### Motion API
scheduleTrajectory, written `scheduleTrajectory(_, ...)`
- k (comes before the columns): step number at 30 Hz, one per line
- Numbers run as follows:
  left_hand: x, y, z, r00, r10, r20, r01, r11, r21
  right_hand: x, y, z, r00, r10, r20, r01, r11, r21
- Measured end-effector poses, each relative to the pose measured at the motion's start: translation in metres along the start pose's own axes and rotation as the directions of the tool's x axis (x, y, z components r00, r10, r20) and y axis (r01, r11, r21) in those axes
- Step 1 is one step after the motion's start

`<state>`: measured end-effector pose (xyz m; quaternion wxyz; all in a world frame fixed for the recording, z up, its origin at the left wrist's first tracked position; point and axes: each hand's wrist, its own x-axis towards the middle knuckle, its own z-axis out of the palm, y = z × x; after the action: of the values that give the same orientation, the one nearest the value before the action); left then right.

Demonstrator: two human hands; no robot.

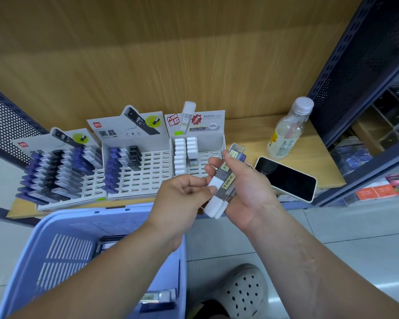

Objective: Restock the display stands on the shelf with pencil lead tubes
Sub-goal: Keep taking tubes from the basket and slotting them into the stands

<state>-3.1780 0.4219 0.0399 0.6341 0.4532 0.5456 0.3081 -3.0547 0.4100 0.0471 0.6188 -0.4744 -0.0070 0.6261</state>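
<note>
The wooden shelf carries three display stands. The left one is mostly full, the middle one is filled only at its left, and the right stand holds two short columns of white-capped tubes. A blue basket sits near, below the shelf edge, with a spare tube inside.

The right hand is curled round a bundle of lead tubes, near the right stand. The left hand pinches the front tube at its white cap, thumb and fingers closed on it.

These look light, stiff and smooth, so likely slippery. The squared cap seems the surest place to grip, and the leads inside are probably brittle.
</note>
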Motion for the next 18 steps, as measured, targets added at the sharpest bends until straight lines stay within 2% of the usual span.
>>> scheduleTrajectory(5,0.001,0.002,-0.004,0.999,0.004,-0.038,-0.004,1.0,0.007,-0.004,-0.004,0.001,1.0,0.016,0.016,-0.016,0.999,-0.039)
scheduleTrajectory(8,0.003,0.004,-0.005,0.998,-0.042,-0.051,0.039,0.997,-0.069,-0.005,-0.005,0.002,0.999,0.025,0.032,-0.023,0.999,-0.037)
scheduleTrajectory(11,0.007,0.009,-0.008,0.996,0.013,-0.086,-0.026,0.988,-0.153,-0.005,-0.005,0.002,0.998,0.049,0.028,-0.048,0.998,-0.029)
scheduleTrajectory(18,0.008,0.025,-0.025,0.978,0.206,-0.043,-0.204,0.978,0.042,-0.006,-0.007,0.002,0.992,0.124,-0.01,-0.124,0.992,-0.023)
